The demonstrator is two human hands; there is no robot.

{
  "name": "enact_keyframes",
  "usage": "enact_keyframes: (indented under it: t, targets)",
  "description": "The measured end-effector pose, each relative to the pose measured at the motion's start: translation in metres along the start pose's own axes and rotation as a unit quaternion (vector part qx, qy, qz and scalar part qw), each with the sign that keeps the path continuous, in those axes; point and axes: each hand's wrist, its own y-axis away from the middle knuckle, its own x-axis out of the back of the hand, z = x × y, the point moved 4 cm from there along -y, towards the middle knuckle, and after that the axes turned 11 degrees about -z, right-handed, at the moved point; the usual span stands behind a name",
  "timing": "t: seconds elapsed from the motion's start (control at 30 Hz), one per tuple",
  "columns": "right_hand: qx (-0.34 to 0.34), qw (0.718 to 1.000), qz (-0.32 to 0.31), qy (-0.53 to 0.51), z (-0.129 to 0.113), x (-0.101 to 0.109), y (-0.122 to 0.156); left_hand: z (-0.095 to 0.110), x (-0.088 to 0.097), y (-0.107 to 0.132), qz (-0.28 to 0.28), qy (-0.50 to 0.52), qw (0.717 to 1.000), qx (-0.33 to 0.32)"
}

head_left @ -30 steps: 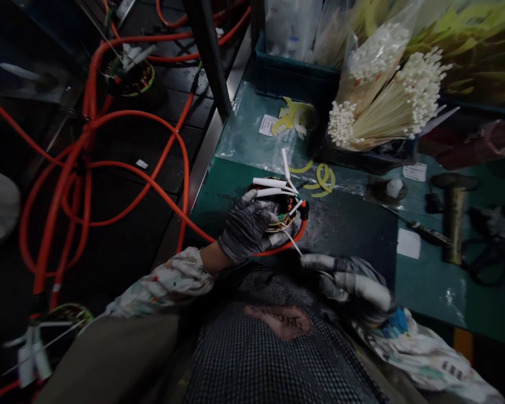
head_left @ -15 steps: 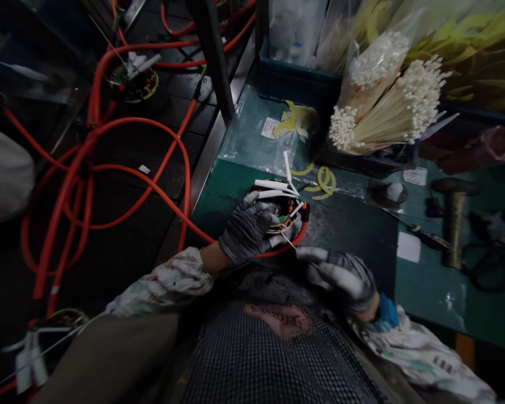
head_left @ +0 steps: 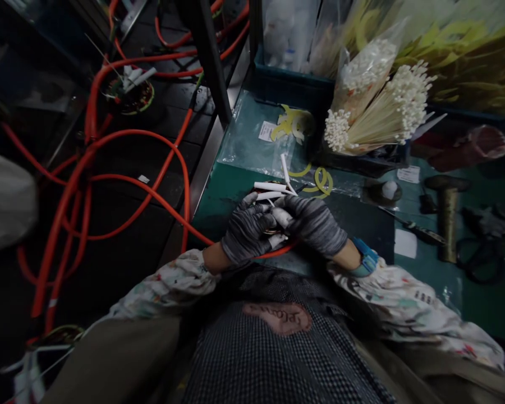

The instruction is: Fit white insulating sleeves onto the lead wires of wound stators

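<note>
Both my hands wear grey gloves and meet over a small round wound coil part on the green bench (head_left: 219,191). My left hand (head_left: 248,233) is closed around its left side. My right hand (head_left: 313,224) lies on top with fingers curled, pressing at the part's middle, and hides most of it. White sleeved leads (head_left: 271,188) stick out above my fingers. An orange cable (head_left: 168,205) runs from the part off to the left.
A bundle of white-tipped pale sticks (head_left: 382,115) lies in a bag at the back. Yellow rings (head_left: 322,180) sit on clear plastic. A hammer (head_left: 446,219), a thin tool (head_left: 412,227) and scissors (head_left: 483,264) lie to the right. Orange cables and another coil (head_left: 130,92) cover the dark surface on the left.
My right hand, which held a thin white strand near the bench's front edge, has moved up and left onto the coil part, covering it. My left hand has kept its grip.
</note>
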Motion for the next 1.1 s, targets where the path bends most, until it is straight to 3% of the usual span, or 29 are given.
enact_keyframes:
  t: [0.1,0.2,0.27,0.37,0.43,0.7,0.9,0.97,1.1]
  targets:
    - [0.025,0.982,0.056,-0.177,0.003,0.007,0.006,0.001,0.0,-0.001,0.013,0.008,1.0,-0.021]
    - [0.047,0.966,-0.026,-0.252,0.005,0.009,0.013,0.003,0.002,0.0,0.018,0.006,0.999,-0.04]
    - [0.049,0.968,-0.048,-0.243,0.008,0.01,0.018,0.003,0.004,0.001,0.035,-0.005,0.998,-0.054]
    - [0.054,0.974,0.012,-0.218,0.013,0.012,0.022,0.003,0.006,0.004,0.081,-0.02,0.993,-0.085]
    - [0.07,0.973,0.032,-0.219,0.015,0.009,0.023,0.002,0.004,0.005,0.082,-0.027,0.992,-0.088]
    - [0.17,0.965,0.017,-0.2,0.021,0.002,0.03,0.0,-0.003,0.005,0.092,-0.045,0.991,-0.083]
    - [0.081,0.976,0.084,-0.183,0.025,0.006,0.03,-0.002,-0.005,0.004,0.048,-0.063,0.995,-0.063]
    - [0.082,0.977,0.077,-0.182,0.023,0.004,0.028,-0.002,-0.005,0.003,0.039,-0.068,0.995,-0.057]
    - [0.099,0.977,0.051,-0.184,0.023,0.002,0.027,-0.001,-0.003,0.004,0.075,-0.082,0.992,-0.066]
